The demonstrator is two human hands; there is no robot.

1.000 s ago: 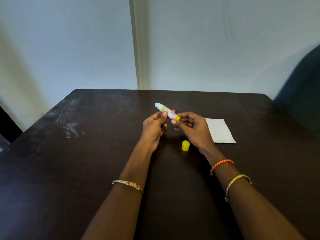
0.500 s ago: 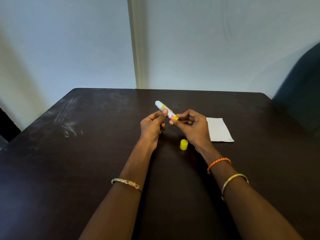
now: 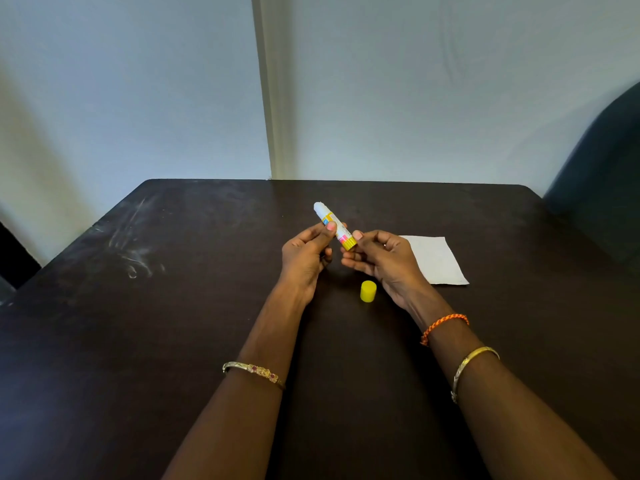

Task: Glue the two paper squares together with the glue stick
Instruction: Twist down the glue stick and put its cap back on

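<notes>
A dark table [image 3: 145, 341] fills the lower scene, with pale smears on its left part and a light wall [image 3: 138, 81] behind its far edge. A gold bangle [image 3: 254, 370] sits on the left forearm. The left hand [image 3: 304, 252] is raised over the middle of the table, its thumb and fingers curled round the barrel of the glue stick [image 3: 334, 226]. The stick is uncapped and tilted, its white tip pointing up and to the far left, its yellow base down and to the right. The right hand [image 3: 381, 259], just right of the left, pinches that yellow base between thumb and fingertips, so both hands meet on the stick. The yellow cap [image 3: 368, 291] stands on the table near and below the hands, touching neither. An orange cord [image 3: 444, 326] and a gold bangle circle the right arm. Right of the right hand, a white paper [image 3: 438, 261] lies flat on the table, its left edge hidden behind that hand; one sheet or two stacked, I cannot tell. At far right is a dark chair [image 3: 602, 188]
</notes>
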